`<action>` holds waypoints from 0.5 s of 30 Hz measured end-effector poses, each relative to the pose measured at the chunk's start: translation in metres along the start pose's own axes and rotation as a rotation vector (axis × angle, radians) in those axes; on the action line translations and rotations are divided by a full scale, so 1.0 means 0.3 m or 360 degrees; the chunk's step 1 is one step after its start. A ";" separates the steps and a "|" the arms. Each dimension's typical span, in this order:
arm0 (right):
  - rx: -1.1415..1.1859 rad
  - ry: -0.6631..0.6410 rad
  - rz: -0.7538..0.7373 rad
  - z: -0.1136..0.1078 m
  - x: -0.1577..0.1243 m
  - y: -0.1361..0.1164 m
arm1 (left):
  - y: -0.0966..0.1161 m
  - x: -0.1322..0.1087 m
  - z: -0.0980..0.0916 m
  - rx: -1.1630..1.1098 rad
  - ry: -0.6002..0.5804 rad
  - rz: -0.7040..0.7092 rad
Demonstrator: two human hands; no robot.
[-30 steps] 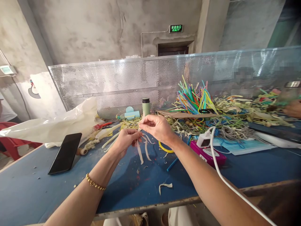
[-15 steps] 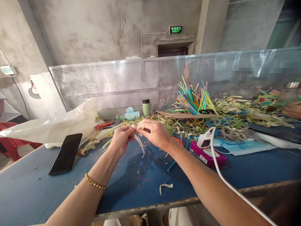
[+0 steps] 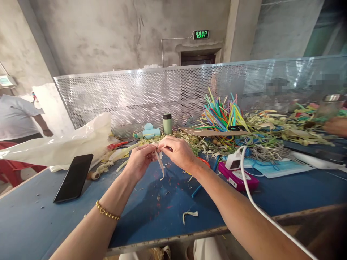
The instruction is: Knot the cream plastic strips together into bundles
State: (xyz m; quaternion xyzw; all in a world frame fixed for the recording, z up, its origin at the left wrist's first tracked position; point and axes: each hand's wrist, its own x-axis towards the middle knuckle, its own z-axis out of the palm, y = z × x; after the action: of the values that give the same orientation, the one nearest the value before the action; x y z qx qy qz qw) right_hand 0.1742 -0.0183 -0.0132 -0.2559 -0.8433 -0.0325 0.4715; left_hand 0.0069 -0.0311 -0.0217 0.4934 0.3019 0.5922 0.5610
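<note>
My left hand (image 3: 139, 160) and my right hand (image 3: 176, 151) meet above the blue table (image 3: 32, 213), fingertips pinched together on a pale rubbery strip (image 3: 161, 167) that hangs down between them. The left wrist wears a gold bead bracelet (image 3: 106, 212). Small pale and red scraps lie on the table under the hands, and one curled white scrap (image 3: 189, 215) lies nearer the front edge. Behind the hands spreads a tangled heap of pale strips (image 3: 271, 133).
A black phone (image 3: 73, 177) lies at the left beside a white plastic bag (image 3: 62, 144). A green flask (image 3: 167, 123), a bundle of coloured tubes (image 3: 222, 113), a magenta device (image 3: 238, 179) with a white cable (image 3: 252, 202), and a perforated metal screen (image 3: 121, 97) stand behind. A person in white (image 3: 18, 117) stands far left.
My hands drew closer together and lowered slightly; several hanging strips became one gathered strip. The yellow ring beneath my right hand is now hidden. A person in white came into view at the left.
</note>
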 end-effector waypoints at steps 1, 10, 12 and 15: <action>0.0005 0.0002 0.0006 0.001 0.000 0.000 | 0.000 0.000 0.001 0.0003 -0.0010 0.0003; 0.0041 0.0002 0.0032 0.008 -0.001 -0.002 | -0.012 0.000 -0.001 0.0017 -0.0003 0.0068; 0.0055 -0.0003 0.0033 0.009 -0.002 -0.005 | -0.011 0.001 -0.001 0.0018 0.0019 0.0070; 0.0081 -0.0017 0.0019 0.010 -0.003 -0.007 | -0.007 0.003 -0.005 0.0035 0.0063 0.0076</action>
State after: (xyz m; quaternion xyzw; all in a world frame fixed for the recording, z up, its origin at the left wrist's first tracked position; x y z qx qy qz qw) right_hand 0.1712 -0.0197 -0.0154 -0.2490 -0.8448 -0.0067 0.4736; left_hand 0.0065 -0.0296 -0.0239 0.4948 0.3076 0.6116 0.5353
